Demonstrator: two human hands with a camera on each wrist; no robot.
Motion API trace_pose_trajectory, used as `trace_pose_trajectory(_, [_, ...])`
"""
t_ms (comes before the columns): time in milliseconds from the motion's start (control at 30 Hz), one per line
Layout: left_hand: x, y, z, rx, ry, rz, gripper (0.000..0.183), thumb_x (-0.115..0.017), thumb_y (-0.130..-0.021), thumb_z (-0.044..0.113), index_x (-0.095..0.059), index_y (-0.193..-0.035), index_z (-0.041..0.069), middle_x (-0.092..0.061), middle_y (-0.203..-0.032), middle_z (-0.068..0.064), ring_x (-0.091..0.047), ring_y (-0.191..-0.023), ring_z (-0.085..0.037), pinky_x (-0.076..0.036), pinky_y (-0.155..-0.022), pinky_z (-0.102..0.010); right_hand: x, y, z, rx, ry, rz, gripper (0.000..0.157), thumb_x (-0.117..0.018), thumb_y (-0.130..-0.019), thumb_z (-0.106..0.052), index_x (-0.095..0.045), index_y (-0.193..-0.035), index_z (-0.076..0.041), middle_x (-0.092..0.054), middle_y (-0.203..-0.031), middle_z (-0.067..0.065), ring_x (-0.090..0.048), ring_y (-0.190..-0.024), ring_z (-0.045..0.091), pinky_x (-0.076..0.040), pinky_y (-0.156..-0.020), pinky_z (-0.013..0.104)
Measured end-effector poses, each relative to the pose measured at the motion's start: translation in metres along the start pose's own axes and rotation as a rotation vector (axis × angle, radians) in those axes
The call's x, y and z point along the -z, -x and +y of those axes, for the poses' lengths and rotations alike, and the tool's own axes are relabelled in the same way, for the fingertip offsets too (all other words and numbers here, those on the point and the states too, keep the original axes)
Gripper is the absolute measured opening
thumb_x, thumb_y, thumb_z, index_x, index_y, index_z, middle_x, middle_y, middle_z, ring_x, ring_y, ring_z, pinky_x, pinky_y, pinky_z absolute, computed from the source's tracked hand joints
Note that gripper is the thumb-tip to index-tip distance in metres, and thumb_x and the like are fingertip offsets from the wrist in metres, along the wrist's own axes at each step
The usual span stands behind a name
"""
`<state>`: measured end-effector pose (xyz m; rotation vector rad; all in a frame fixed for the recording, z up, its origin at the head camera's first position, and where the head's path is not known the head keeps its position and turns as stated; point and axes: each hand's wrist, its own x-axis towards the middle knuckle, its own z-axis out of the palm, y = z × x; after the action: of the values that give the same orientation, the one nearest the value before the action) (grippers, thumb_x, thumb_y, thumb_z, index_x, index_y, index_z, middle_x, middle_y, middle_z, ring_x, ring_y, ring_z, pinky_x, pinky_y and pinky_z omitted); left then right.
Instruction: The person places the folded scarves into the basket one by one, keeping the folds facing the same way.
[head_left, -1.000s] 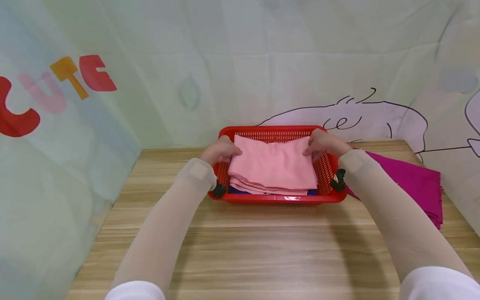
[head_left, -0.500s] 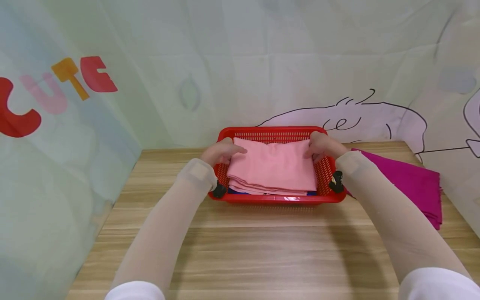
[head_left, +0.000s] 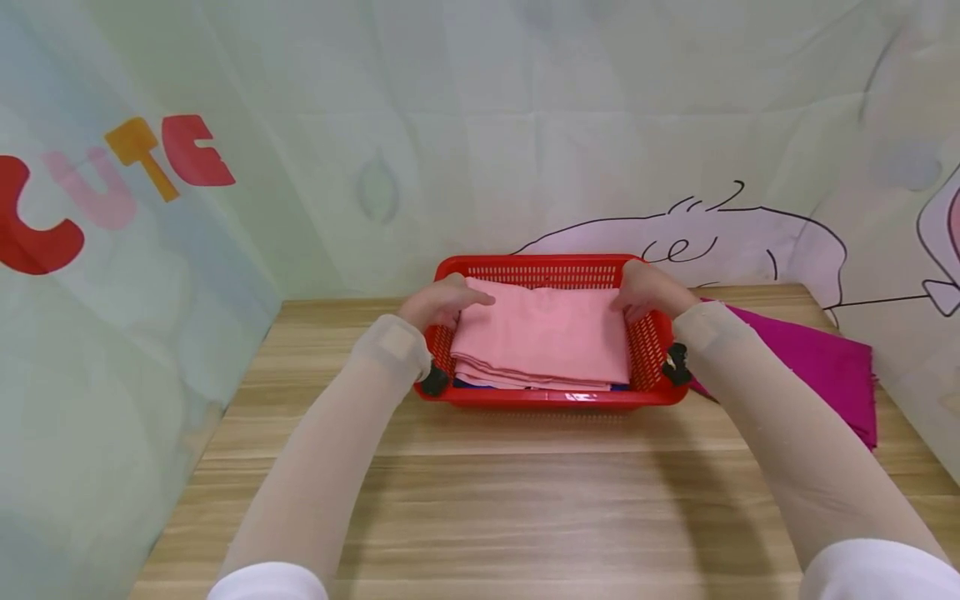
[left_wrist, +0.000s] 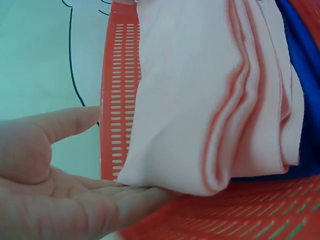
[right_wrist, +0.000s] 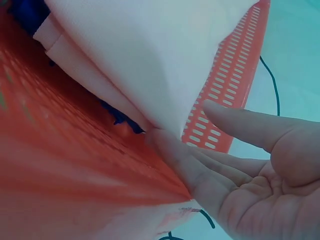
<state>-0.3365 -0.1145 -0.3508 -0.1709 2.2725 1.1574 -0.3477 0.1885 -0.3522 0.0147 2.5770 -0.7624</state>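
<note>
A folded pink cloth (head_left: 542, 333) lies in layers inside a red plastic basket (head_left: 551, 398), with blue fabric (left_wrist: 302, 55) showing beneath it. At the basket's left end is my left hand (head_left: 441, 302); the left wrist view shows its straight fingers along the cloth's side edge and the thumb held apart. My right hand (head_left: 647, 292) is at the opposite end. In the right wrist view its extended fingertips (right_wrist: 162, 140) touch the cloth's corner beside the basket wall, and the thumb stands away from the fabric.
A folded magenta cloth (head_left: 821, 358) lies on the wooden table (head_left: 540, 517) right of the basket, partly behind the right forearm. A printed fabric backdrop (head_left: 480, 167) stands close behind the basket and along the left side.
Both hands pinched the pink cloth's upper corners a second ago; now their thumbs are off it. The cloth's far edge has settled slightly lower in the basket.
</note>
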Motion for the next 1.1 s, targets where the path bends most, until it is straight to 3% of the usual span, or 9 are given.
trace_pose_trajectory(333, [0.004, 0.009, 0.008, -0.014, -0.035, -0.001, 0.079, -0.066, -0.096, 0.032, -0.021, -0.153, 0.002, -0.031, -0.151, -0.016, -0.044, -0.129, -0.037, -0.049, -0.102, -0.046, 0.007, 0.012, -0.006, 0.024, -0.014, 0.013, 0.028, -0.067, -0.094, -0.006, -0.058, -0.113, 0.013, -0.064, -0.102, 0.023, -0.064, -0.084, 0.028, -0.060, -0.078, 0.034])
trace_pose_trajectory(567, [0.006, 0.015, 0.010, -0.055, -0.052, -0.032, 0.075, -0.066, -0.096, 0.033, -0.023, -0.151, 0.003, -0.031, -0.149, -0.013, -0.038, -0.132, -0.032, -0.047, -0.103, -0.045, 0.014, 0.019, -0.007, 0.127, -0.002, 0.023, 0.028, -0.065, -0.096, -0.008, -0.062, -0.113, 0.014, -0.065, -0.107, 0.027, -0.066, -0.091, 0.033, -0.059, -0.082, 0.039])
trace_pose_trajectory(667, [0.007, 0.020, 0.011, -0.079, -0.043, -0.043, 0.055, -0.066, -0.096, 0.033, -0.035, -0.131, 0.004, -0.039, -0.129, -0.010, -0.041, -0.122, -0.027, -0.047, -0.103, -0.045, 0.017, 0.022, -0.007, 0.165, -0.019, 0.023, 0.028, -0.064, -0.097, -0.008, -0.063, -0.115, 0.014, -0.066, -0.109, 0.028, -0.067, -0.095, 0.036, -0.059, -0.083, 0.040])
trace_pose_trajectory(733, [0.008, 0.021, 0.012, -0.112, -0.036, -0.057, 0.038, -0.066, -0.097, 0.031, -0.040, -0.108, 0.005, -0.041, -0.101, -0.008, -0.047, -0.097, -0.022, -0.049, -0.096, -0.042, 0.019, 0.024, -0.006, 0.176, -0.047, 0.018, 0.029, -0.064, -0.097, -0.008, -0.062, -0.117, 0.014, -0.065, -0.111, 0.030, -0.067, -0.097, 0.037, -0.059, -0.084, 0.041])
trace_pose_trajectory(800, [0.009, 0.023, 0.012, -0.140, -0.025, -0.080, 0.035, -0.066, -0.097, 0.031, -0.042, -0.102, 0.006, -0.036, -0.089, -0.006, -0.042, -0.079, -0.020, -0.049, -0.088, -0.040, 0.021, 0.027, -0.006, 0.187, -0.074, 0.011, 0.031, -0.063, -0.098, -0.008, -0.061, -0.119, 0.015, -0.065, -0.113, 0.031, -0.067, -0.099, 0.038, -0.059, -0.084, 0.041])
trace_pose_trajectory(900, [0.012, 0.025, 0.011, -0.159, -0.010, -0.126, 0.043, -0.065, -0.097, 0.031, -0.052, -0.126, 0.002, -0.051, -0.101, -0.009, -0.049, -0.079, -0.023, -0.050, -0.091, -0.039, 0.024, 0.031, -0.004, 0.204, -0.113, 0.003, 0.033, -0.062, -0.099, -0.009, -0.059, -0.120, 0.016, -0.064, -0.114, 0.033, -0.067, -0.099, 0.039, -0.059, -0.084, 0.042])
trace_pose_trajectory(967, [0.014, 0.027, 0.009, -0.158, 0.002, -0.155, 0.062, -0.064, -0.098, 0.032, -0.039, -0.147, 0.003, -0.050, -0.132, -0.014, -0.057, -0.103, -0.029, -0.050, -0.100, -0.042, 0.026, 0.029, 0.000, 0.216, -0.136, 0.006, 0.033, -0.063, -0.098, -0.009, -0.059, -0.120, 0.016, -0.065, -0.113, 0.031, -0.069, -0.095, 0.036, -0.059, -0.082, 0.040])
trace_pose_trajectory(1033, [0.016, 0.029, 0.007, -0.161, 0.006, -0.175, 0.068, -0.062, -0.099, 0.032, -0.033, -0.153, 0.003, -0.040, -0.149, -0.017, -0.051, -0.125, -0.035, -0.047, -0.104, -0.045, 0.027, 0.029, 0.003, 0.224, -0.155, 0.010, 0.033, -0.063, -0.098, -0.009, -0.060, -0.120, 0.015, -0.066, -0.111, 0.030, -0.070, -0.092, 0.034, -0.060, -0.081, 0.039])
trace_pose_trajectory(1100, [0.017, 0.029, 0.004, -0.173, 0.014, -0.188, 0.066, -0.061, -0.100, 0.031, -0.034, -0.153, 0.002, -0.041, -0.150, -0.020, -0.050, -0.129, -0.037, -0.047, -0.104, -0.045, 0.027, 0.030, 0.006, 0.231, -0.181, 0.014, 0.032, -0.063, -0.098, -0.009, -0.060, -0.120, 0.014, -0.066, -0.109, 0.029, -0.071, -0.089, 0.032, -0.060, -0.080, 0.039])
